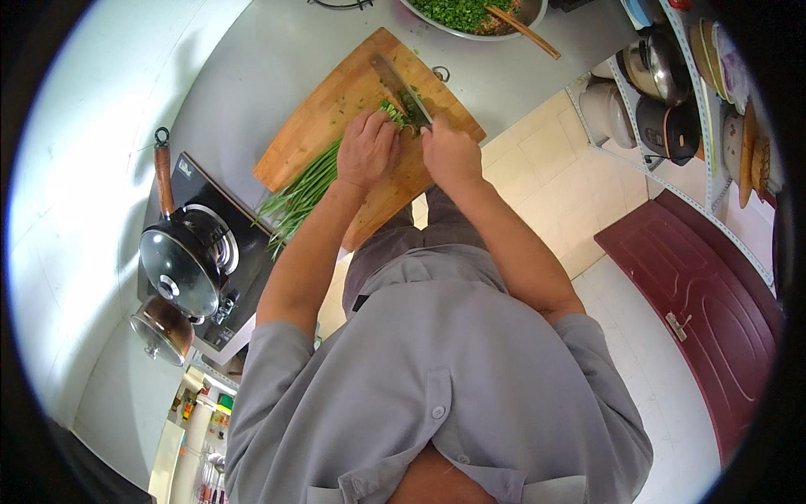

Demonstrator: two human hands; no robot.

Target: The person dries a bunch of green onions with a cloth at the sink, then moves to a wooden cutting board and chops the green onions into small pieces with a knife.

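Observation:
A wooden cutting board (315, 116) lies on the grey countertop. Across it stretches a bundle of long thin green stalks, likely garlic chives (308, 179), its leafy ends hanging past the board's left edge. My left hand (367, 151) presses down on the bundle near its cut end with fingers curled. In my right hand (452, 154) is the handle of a kitchen knife (398, 87), mostly covered by my fingers. The broad blade points away from me, beside the cut end. Small green bits cling to the board around the blade.
A metal bowl (434, 25) holds chopped greens and a brownish mixture, with wooden chopsticks (526, 34) resting in it. To the left, a lidded pan (179, 271) and a lidded pot (162, 331) stand at the gas stove (189, 173). Shelves with cookware (658, 69) and a dark red door (699, 302) are at right.

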